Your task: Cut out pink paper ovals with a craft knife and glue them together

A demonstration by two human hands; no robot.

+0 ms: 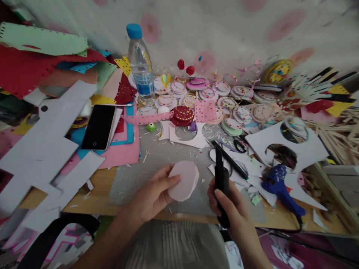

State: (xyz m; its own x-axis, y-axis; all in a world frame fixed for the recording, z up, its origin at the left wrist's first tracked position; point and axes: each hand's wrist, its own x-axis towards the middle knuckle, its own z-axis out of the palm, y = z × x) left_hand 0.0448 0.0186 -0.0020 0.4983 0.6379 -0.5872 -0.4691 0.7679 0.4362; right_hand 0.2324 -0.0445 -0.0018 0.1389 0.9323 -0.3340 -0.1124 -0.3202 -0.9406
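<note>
a pale disc [182,181] sits above a gray cutting mat [127,186] on a cluttered counter [103,190], clamped in the grip of a left hand [154,194], thumb on its face. the right hand [234,203] closes its grip around a black utility knife [221,179], the blade pointing away and apart from the disc. the piece appears partly shaped: its outline is roughly round, but flat facets along the right edge suggest trimming is unfinished, and its face is plain. behind, trimmed, layered rounds [183,114] stand decorated, seemingly further along. a white sheet [254,140] at right has round openings already cut.
</note>
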